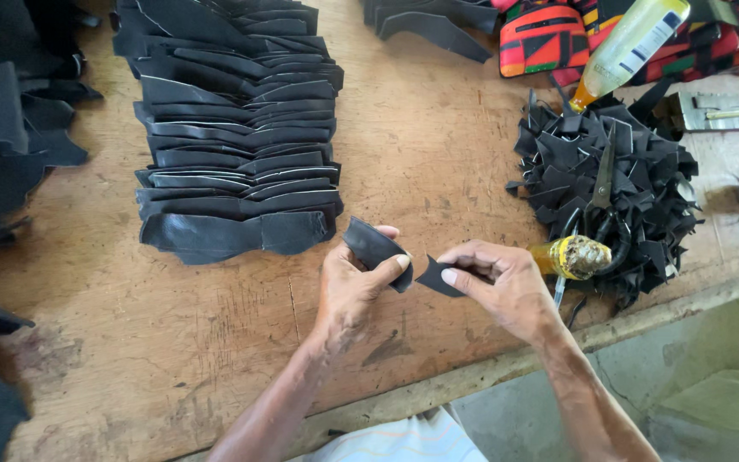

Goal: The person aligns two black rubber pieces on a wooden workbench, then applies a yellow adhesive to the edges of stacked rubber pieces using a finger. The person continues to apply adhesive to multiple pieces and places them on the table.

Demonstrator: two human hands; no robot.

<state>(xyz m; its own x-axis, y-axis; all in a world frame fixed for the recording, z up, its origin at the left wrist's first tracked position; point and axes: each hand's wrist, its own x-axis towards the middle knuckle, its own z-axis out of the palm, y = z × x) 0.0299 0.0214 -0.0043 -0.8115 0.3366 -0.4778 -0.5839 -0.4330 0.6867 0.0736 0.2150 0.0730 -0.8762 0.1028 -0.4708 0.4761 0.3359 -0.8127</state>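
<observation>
The black leather strip [375,250] sits curled in the person's left hand [348,287], pinched between thumb and fingers above the worktop [421,154], close to its near edge and roughly midway along it. The right hand [506,282] pinches a small pointed black leather piece [438,276] by one tip, holding it just beside the strip, the two pieces almost touching. Both look thin, light and limp: the strip bends into a loop under its own spring, so it probably needs a grip at the edges or ends with fingertips rather than a whole fist, and the small piece is best held by a corner as it is now. The surface looks smooth and slightly shiny, so it may slide between dry fingers. Toward the far left of the worktop lies a long overlapped row of black cut strips [237,128], well apart from the hands. To the right, a heap of small black offcuts [635,171] carries a pair of scissors [602,184] on top, and a glue-crusted yellow bottle tip [576,257] lies just beside the right hand, near enough to be knocked. A clear bottle of yellow liquid [630,43] leans on patterned fabric [549,38] at the far edge.
</observation>
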